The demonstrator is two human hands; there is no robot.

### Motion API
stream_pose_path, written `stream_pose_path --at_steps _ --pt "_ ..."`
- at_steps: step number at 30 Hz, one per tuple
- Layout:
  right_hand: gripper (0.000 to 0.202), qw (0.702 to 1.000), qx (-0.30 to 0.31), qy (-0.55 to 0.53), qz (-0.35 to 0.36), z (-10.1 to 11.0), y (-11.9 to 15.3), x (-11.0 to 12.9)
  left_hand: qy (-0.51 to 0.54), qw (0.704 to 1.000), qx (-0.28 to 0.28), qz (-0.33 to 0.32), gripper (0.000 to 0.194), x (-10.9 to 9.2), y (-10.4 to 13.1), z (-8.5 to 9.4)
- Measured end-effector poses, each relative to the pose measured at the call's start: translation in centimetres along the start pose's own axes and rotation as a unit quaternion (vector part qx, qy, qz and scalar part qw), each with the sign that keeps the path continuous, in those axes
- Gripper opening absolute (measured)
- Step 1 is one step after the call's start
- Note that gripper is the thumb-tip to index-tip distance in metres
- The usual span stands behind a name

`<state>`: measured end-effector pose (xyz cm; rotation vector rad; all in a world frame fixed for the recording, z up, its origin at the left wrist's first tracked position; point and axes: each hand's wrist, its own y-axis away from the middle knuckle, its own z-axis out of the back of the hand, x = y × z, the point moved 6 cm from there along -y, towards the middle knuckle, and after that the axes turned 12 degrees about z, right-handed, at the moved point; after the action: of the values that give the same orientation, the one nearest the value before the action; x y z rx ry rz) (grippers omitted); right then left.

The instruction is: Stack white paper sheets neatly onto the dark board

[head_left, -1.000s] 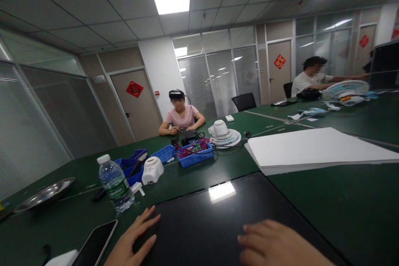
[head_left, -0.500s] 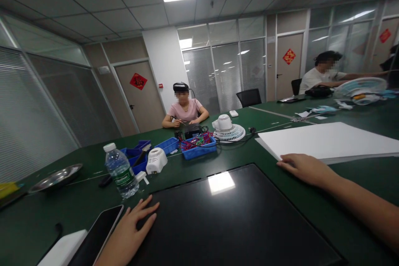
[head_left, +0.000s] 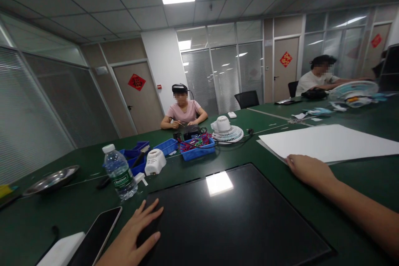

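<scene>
My left hand (head_left: 137, 232) lies with spread fingers on the left edge of a flat black panel (head_left: 237, 220), which reflects a ceiling light. At the near edge of a stack of large white sheets (head_left: 330, 143), my right hand (head_left: 310, 170) has its fingers curled round the sheets' left corner; the thumb is hidden. A dark phone (head_left: 96, 237) and a white box (head_left: 64, 249) are left of my left hand. A water bottle (head_left: 120, 174) stands upright beyond it.
Past the panel are a blue bin of coloured wires (head_left: 198, 151), a white housing (head_left: 155, 162) and a white fan part (head_left: 227, 131). A metal tray (head_left: 52, 179) is at left. One person (head_left: 183, 110) sits opposite, another (head_left: 314, 81) at the right.
My right hand has shifted slightly right along the sheets' near edge and its fingers are more curled. My left hand has moved a little further onto the black panel.
</scene>
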<state>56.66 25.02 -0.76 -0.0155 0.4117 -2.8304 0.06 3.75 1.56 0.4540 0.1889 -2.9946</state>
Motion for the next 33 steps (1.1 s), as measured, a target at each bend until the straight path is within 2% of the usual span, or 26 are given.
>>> stream_pose_path --at_steps 4,8,11,13,15,17,18,19,22,26,30,33 --pt "0.035 0.999 -0.019 0.035 0.016 2.3 0.4 2.4 -0.031 0.999 0.013 -0.005 0.053 -0.5 0.1 -0.7" --pt "0.038 0.997 -0.049 0.048 0.04 4.3 0.6 5.1 -0.048 0.999 0.015 0.008 0.054 -0.4 -0.3 -1.0" --pt "0.041 0.994 -0.072 0.044 0.069 5.6 1.5 8.3 -0.049 0.998 0.011 0.027 0.054 -0.2 -0.6 -1.2" --pt "0.043 0.99 -0.089 -0.018 0.107 6.2 2.7 11.3 -0.043 0.998 0.002 0.04 0.055 -0.1 -0.9 -1.2" --pt "0.044 0.964 -0.093 -0.16 0.191 6.5 4.2 14.8 -0.03 0.999 -0.008 0.045 0.054 0.0 -1.1 -1.1" --pt "0.04 0.91 -0.093 -0.284 0.287 6.7 5.5 17.9 -0.007 0.999 -0.015 0.046 0.052 0.3 -1.3 -1.0" --pt "0.04 0.893 -0.097 -0.301 0.32 6.7 6.0 18.9 0.007 0.999 -0.018 0.043 0.05 0.5 -1.3 -1.0" --pt "0.04 0.889 -0.107 -0.289 0.339 6.6 6.2 19.5 0.022 0.999 -0.022 0.04 0.049 0.7 -1.4 -0.9" --pt "0.033 0.915 -0.123 -0.186 0.337 5.9 5.6 19.8 0.062 0.997 -0.03 0.027 0.046 1.0 -1.3 -0.7" --pt "0.038 0.926 -0.089 -0.125 0.344 5.6 5.5 20.4 0.074 0.997 -0.023 0.021 0.051 0.8 -1.1 -0.7" --pt "0.032 0.889 -0.061 -0.17 0.421 7.4 7.5 22.8 0.052 0.998 -0.012 0.013 0.062 0.6 -1.0 -1.0" --pt "0.032 0.833 -0.057 -0.222 0.504 8.8 8.9 24.0 0.05 0.998 -0.028 0.027 0.058 0.8 -1.2 -0.9"
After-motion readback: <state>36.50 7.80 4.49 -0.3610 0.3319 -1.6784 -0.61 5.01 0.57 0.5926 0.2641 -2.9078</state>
